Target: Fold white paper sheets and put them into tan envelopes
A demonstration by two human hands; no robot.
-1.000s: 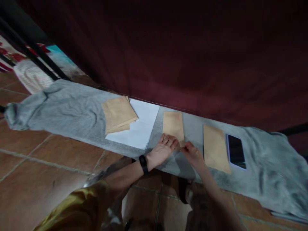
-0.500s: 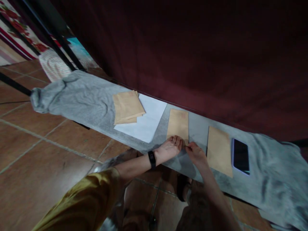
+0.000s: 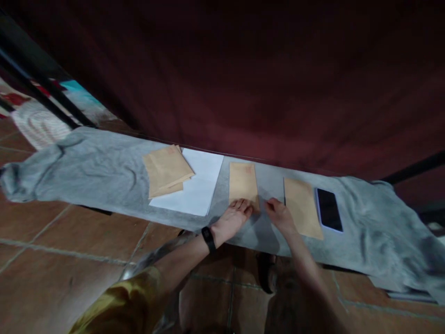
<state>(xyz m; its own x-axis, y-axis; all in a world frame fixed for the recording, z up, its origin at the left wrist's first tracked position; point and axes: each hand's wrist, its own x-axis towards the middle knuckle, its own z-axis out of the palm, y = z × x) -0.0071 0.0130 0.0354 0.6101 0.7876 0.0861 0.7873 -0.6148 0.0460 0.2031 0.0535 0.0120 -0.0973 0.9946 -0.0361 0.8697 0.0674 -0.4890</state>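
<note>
A brown paper envelope lies lengthwise on the grey cloth in front of me. My left hand, with a black band at the wrist, rests on its near end, fingers lying flat along the lower edge. Just right of that envelope, and apart from it, is my right hand. Its fingers are pinched together, and anything in them is too small or hidden to make out. Farther right lies a second brown envelope.
White paper sheets lie to the left, partly under several brown envelopes. A phone with a purple edge sits right of the second envelope. Grey cloth covers the narrow bench. A dark red curtain hangs behind it.
My right hand has come away from the near right corner of the middle envelope and moved a little to the right. My left hand stays on that envelope. The view has shifted.
</note>
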